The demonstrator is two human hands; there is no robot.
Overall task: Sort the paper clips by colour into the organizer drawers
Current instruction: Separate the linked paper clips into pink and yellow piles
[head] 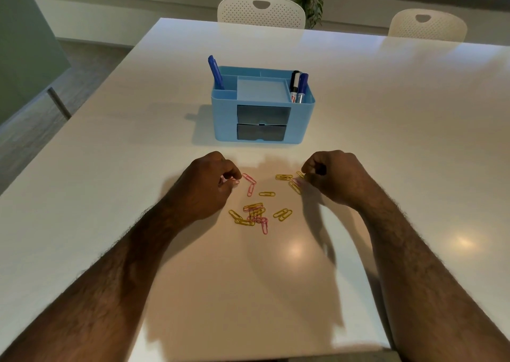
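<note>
Pink and yellow paper clips (258, 212) lie flat mid-counter (386, 113), long axes variously oriented. Left hand (205, 187) curled, fingertips beside a pink clip (249, 179); right hand (335, 178) pinches a yellow clip (300, 174). Far: blue organizer (262, 104), drawers (260, 125) closed, holding markers (298, 87).

Two hands (205, 185) (335, 179) beside scattered paper clips (256, 214)

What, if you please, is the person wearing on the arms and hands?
Nothing that shows: the left hand and right hand are bare, with no gloves, rings, watch or bracelet in view. Both forearms are uncovered and hairy, and no sleeve reaches into the picture.
</note>
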